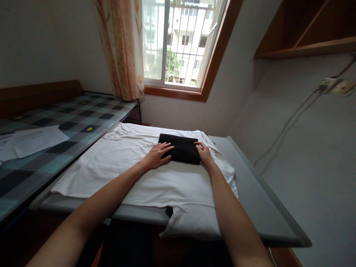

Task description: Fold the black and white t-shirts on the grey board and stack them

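Observation:
A white shirt (133, 178) lies spread over a grey table, with a sleeve hanging past the near edge. On its upper part rests a black flat rectangular item (182, 148); whether it is folded cloth or a case, I cannot tell. My left hand (158, 155) is open, its fingers spread over the left end of the black item. At the opposite end, my right hand (204, 152) grips the edge, fingers curled on top and the thumb partly hidden. Under the shirt near the table's front edge, a small dark piece (169, 211) shows.
The grey table (261, 200) reaches toward the right wall. To the left is a bed with a checked mat (63, 118) and loose papers (39, 141). A barred window (183, 44) and a curtain (124, 48) are ahead. A cable (283, 129) hangs from a wall socket.

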### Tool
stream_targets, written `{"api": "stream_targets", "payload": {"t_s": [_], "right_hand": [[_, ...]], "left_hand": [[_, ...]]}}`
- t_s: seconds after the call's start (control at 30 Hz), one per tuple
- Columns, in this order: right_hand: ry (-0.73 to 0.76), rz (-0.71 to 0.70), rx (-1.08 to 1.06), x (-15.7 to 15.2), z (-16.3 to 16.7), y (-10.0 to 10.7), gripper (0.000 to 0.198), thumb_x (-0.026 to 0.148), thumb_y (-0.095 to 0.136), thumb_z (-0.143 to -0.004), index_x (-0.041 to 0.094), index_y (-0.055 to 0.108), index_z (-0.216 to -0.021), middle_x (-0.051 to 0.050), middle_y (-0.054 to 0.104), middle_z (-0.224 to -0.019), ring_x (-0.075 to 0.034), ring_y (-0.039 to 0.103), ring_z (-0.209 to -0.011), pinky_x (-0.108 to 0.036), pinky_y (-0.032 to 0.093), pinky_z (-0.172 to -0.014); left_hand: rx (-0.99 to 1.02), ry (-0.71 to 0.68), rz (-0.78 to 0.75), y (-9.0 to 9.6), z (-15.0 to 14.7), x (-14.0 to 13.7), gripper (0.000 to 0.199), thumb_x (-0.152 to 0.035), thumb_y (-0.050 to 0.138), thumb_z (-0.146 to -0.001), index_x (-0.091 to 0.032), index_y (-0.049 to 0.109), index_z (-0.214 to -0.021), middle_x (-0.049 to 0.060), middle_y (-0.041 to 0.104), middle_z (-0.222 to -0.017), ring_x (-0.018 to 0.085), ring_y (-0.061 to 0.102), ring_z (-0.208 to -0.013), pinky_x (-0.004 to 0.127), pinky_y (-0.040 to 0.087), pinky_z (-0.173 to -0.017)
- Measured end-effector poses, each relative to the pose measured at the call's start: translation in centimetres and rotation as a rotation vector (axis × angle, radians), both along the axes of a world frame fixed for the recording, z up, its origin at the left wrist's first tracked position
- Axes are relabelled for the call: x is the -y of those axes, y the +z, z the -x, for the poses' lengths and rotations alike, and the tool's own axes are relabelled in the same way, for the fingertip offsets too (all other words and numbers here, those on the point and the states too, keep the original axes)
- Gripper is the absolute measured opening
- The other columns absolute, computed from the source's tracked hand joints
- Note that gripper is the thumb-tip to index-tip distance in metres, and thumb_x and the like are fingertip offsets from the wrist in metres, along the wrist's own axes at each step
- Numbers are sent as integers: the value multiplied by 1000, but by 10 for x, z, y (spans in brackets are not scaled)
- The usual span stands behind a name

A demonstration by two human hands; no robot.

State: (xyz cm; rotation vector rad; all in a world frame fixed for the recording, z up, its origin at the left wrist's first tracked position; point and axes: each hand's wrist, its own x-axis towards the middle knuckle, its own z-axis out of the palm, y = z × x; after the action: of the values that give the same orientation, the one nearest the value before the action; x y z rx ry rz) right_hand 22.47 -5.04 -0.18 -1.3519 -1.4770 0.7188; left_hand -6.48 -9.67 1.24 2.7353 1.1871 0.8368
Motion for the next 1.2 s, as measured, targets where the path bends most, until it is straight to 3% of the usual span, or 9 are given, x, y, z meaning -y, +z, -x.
{"api": "stream_targets", "payload": {"t_s": [1.2], "right_hand": [[-10, 7, 2, 1, 1, 1, 39, 45, 52, -72, 18, 66, -95, 7, 38, -51, -12, 31, -49, -25, 23, -48]], "left_hand": [[29, -10, 13, 1, 0, 1, 48, -42, 49, -95, -28, 48, -141, 6, 46, -148, 26, 40, -138, 49, 30, -115]]}}
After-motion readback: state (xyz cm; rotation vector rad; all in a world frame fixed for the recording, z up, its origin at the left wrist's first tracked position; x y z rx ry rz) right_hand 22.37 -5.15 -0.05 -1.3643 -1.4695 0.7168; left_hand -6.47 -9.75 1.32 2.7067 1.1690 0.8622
